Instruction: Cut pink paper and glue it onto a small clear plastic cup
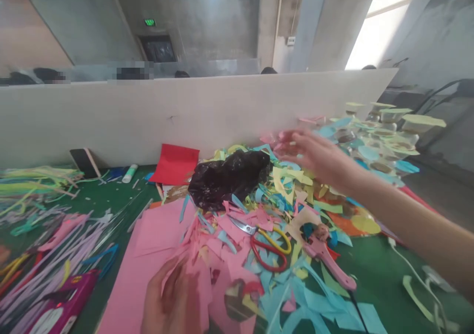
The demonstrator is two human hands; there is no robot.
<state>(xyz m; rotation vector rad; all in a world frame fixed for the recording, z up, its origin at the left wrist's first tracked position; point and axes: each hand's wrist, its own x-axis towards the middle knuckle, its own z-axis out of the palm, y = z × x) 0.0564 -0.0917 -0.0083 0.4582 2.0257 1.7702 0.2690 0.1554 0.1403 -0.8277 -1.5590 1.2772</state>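
Observation:
My left hand (168, 297) is low in the middle, blurred, over the edge of a stack of pink paper sheets (137, 265). Its fingers look loosely apart. Across the table stretches my right hand (305, 151), fingers extended by pink paper scraps (272, 140) near the white partition. Motion softens the fingertips, and I see no firm grip. Between the hands, scissors (264, 242) with red and yellow handles lie partly spread on pink and blue paper cuttings (229, 230). A crumpled black plastic bag (229, 178) sits behind them. A pink-handled hot glue gun (328, 255) rests to their right.
A white partition (222, 111) closes off the back. Paper-topped clear cups (381, 136) crowd the far right. At left are pipe cleaners (74, 255), a purple box (66, 304), a glue stick (129, 173) and a leaning phone (84, 162). A white cable (414, 270) trails at right.

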